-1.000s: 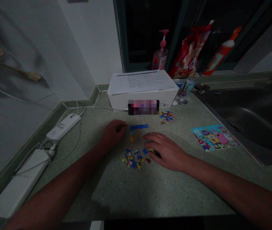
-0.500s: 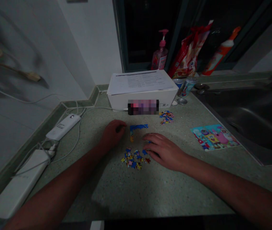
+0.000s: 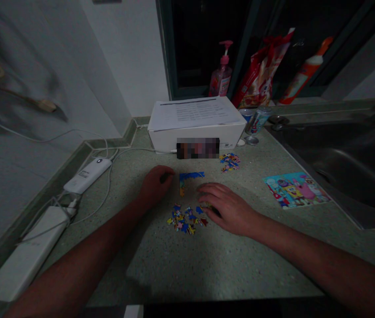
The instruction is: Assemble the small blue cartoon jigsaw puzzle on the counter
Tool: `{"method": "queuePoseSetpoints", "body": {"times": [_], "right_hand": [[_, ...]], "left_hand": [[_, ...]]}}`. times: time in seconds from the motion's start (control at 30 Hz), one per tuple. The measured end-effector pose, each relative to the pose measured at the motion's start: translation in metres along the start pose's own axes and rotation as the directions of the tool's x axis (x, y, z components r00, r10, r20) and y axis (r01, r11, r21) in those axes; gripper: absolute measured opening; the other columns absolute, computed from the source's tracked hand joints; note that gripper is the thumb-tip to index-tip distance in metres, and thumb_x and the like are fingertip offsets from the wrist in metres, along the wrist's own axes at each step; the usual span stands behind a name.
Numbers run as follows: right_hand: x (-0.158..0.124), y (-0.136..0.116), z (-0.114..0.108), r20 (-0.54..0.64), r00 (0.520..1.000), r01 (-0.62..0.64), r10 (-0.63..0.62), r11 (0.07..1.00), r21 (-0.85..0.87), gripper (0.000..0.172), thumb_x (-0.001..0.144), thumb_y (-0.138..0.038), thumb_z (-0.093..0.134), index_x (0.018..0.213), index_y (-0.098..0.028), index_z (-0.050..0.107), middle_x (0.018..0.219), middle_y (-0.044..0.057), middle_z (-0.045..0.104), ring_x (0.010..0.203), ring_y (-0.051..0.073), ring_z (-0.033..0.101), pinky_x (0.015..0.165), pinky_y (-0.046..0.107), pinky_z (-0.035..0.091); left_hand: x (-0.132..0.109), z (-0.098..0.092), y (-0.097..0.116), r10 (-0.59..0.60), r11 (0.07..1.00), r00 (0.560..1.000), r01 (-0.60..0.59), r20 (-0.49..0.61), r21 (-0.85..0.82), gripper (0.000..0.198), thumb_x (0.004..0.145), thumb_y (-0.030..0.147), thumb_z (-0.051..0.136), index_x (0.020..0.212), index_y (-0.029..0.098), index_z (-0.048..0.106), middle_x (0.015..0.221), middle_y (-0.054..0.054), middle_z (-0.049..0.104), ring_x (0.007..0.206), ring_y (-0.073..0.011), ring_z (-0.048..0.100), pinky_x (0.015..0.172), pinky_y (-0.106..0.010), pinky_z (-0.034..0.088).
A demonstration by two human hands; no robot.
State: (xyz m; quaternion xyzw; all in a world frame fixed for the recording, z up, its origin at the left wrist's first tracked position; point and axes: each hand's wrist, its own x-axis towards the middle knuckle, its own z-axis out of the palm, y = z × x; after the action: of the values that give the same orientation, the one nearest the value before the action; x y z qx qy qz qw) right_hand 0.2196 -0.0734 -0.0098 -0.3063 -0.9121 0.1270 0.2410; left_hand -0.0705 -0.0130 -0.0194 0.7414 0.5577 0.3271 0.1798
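Head view: an assembled jigsaw corner lies on the speckled bench. Just left of the corner, the left hand rests curled, fingers closed; any held item cannot be told. Below and right of the corner, the right hand lies with fingers slightly spread, touching a pile of loose jigsaw pieces; any pinch cannot be told. A smaller pile of jigsaw pieces lies beyond the corner; a printed puzzle card lies well right of it.

a speckled green countertop carries loose jigsaw pieces, a white box and a cartoon puzzle card.
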Motion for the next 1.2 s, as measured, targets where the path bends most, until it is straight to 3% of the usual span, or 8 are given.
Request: {"method": "queuePoseSetpoints", "body": {"times": [0.17, 0.97, 1.2], "right_hand": [[0.0007, -0.0030, -0.0025, 0.024, 1.000, 0.016, -0.017, 1.000, 0.024, 0.027, 0.098, -0.016, 0.063, 0.123, -0.018, 0.072, 0.134, 0.016, 0.071, 0.131, 0.033, 0.064, 0.112, 0.057, 0.055], [0.0006, 0.0000, -0.0003, 0.041, 0.999, -0.038, 0.036, 0.998, 0.048, 0.008, 0.099, -0.024, 0.072, 0.107, -0.023, 0.072, 0.136, 0.014, 0.071, 0.135, 0.033, 0.063, 0.113, 0.059, 0.054], [-0.0003, 0.0002, -0.0005, 0.034, 0.999, -0.020, 0.018, 0.999, 0.039, 0.018, 0.101, -0.023, 0.068, 0.118, -0.022, 0.073, 0.137, 0.015, 0.070, 0.137, 0.033, 0.062, 0.113, 0.058, 0.054]], "left_hand": [[0.0003, 0.0009, -0.0011, 0.011, 1.000, 1.000, -0.011, -0.009, -0.006, 0.016, 0.091, 0.016, 0.063, 0.099, 0.023, 0.075, 0.107, -0.009, 0.078, 0.105, -0.0265, 0.072, 0.103, -0.047, 0.057], [0.0003, 0.0007, 0.0002, 0.001, 1.000, 1.000, -0.001, 0.003, 0.007, 0.016, 0.091, 0.017, 0.063, 0.100, 0.024, 0.075, 0.107, -0.007, 0.077, 0.104, -0.0259, 0.072, 0.101, -0.045, 0.058], [0.0008, 0.0000, 0.0018, -0.004, 1.000, 1.000, 0.004, 0.003, 0.000, 0.017, 0.091, 0.016, 0.063, 0.098, 0.025, 0.075, 0.107, -0.008, 0.078, 0.105, -0.0269, 0.072, 0.103, -0.048, 0.058]]}}
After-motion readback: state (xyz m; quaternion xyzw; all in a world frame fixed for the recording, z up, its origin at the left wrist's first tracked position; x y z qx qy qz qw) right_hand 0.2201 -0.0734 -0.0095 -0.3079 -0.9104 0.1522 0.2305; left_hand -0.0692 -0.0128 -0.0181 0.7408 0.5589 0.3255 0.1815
